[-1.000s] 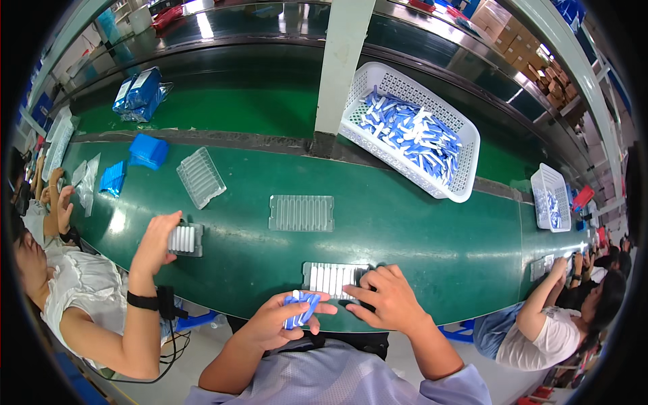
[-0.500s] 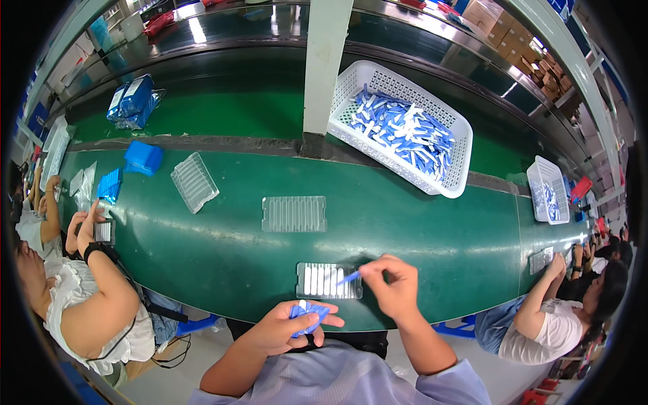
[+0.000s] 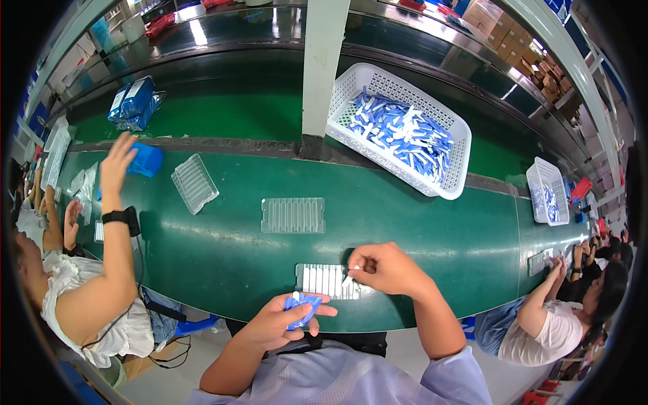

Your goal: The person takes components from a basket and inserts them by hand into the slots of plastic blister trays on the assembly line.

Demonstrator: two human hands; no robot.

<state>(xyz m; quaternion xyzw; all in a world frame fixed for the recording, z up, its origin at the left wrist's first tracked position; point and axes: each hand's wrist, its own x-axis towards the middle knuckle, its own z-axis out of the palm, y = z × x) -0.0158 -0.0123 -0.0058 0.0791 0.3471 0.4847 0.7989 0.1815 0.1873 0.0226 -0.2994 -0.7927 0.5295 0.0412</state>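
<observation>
A clear ribbed plastic tray (image 3: 300, 275) lies at the table's near edge, its slots partly filled with a row of slim white sticks (image 3: 324, 278). My right hand (image 3: 391, 270) is over its right end, fingertips pinched on a slim stick whose white part (image 3: 349, 277) shows above the slots; my fingers hide the rest. Just left of and nearer than that tray, my left hand (image 3: 280, 320) is closed round a bunch of slim blue-and-white sticks (image 3: 305, 309), some of its fingers stretched out to the right.
Two more clear trays, one straight ahead (image 3: 293, 215) and one tilted (image 3: 195, 183), lie on the green table (image 3: 418, 233). A white basket (image 3: 398, 172) of blue-and-white sticks stands beyond, beside a post (image 3: 322, 74). Co-workers sit left (image 3: 94, 290) and right (image 3: 540, 317); blue packs (image 3: 133, 102) lie far left.
My right hand has moved slightly left and away from me, bringing its stick down to the tray's right end. My left hand has shifted slightly left. The left co-worker's arm has reached toward the blue stack.
</observation>
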